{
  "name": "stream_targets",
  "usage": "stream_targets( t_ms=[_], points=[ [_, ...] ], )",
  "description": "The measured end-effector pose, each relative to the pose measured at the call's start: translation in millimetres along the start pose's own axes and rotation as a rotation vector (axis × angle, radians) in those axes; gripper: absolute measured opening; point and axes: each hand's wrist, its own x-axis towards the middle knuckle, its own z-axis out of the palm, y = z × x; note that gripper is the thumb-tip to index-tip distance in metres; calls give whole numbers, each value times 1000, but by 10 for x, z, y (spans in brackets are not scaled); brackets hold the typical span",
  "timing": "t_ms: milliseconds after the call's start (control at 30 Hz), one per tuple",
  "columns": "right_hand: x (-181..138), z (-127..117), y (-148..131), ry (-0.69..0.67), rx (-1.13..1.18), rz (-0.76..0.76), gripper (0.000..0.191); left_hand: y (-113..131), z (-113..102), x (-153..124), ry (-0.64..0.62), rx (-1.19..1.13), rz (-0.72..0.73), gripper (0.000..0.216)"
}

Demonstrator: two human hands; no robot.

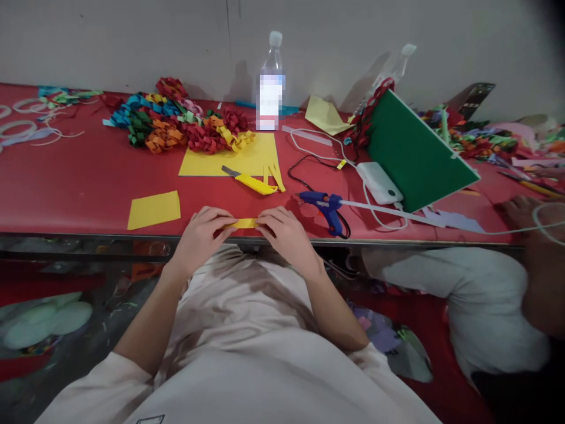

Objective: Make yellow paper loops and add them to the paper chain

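Observation:
Both my hands rest at the near edge of the red table (79, 182). My left hand (203, 231) and my right hand (282, 228) pinch the two ends of a narrow yellow paper strip (244, 223), fingers curled closed on it. Just beyond lies a yellow utility knife (252, 182) on the edge of a large yellow sheet (229, 159) with cut strips beside it. A smaller yellow paper piece (154, 209) lies left of my left hand.
A blue glue gun (326, 207) lies right of my hands, by a white power bank (379, 182) and cables. Folded coloured paper chains (176, 121), a water bottle (271, 82) and a tilted green board (417, 153) stand farther back. Another person's hand (521, 212) is at the right.

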Motion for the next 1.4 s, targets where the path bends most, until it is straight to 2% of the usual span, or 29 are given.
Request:
stream_targets(
  t_ms=[133, 300, 500, 667, 767, 867, 967, 1100, 1167, 1267, 1400],
  points=[
    [44, -6, -37, 24, 48, 12, 23, 61, -58, -4, 37, -80, -8, 25],
    [79, 16, -65, 53, 93, 89, 20, 163, -36, 91, 22, -53, -38, 24],
    [44, -2, -35, 129, 232, 42, 16, 154, -22, 80, -65, -211, -122, 31],
    [11, 25, -23, 76, 172, -4, 19, 135, 43, 55, -33, -59, -18, 27],
    [3, 48, -5, 19, 77, 2, 23, 123, 85, 63, 7, -46, -16, 24],
    [15, 45, 12, 3, 59, 33, 24, 106, 90, 76, -9, -50, 16, 22],
    [40, 29, -5, 25, 123, 56, 13, 109, 85, 66, -19, -30, 57, 23],
    [59, 32, -59, 70, 283, 102, 8, 136, 110, 21, 68, -160, 27, 19],
    [55, 41, -61, 108, 307, 85, 8, 130, 124, 4, 114, -174, 65, 22],
    [30, 44, -23, 163, 145, 14, 17, 98, 119, -2, 100, 25, 163, 33],
    [-21, 28, 40, 64, -82, 22, 26, 96, 74, -5, -71, 185, 147, 32]
  ],
)
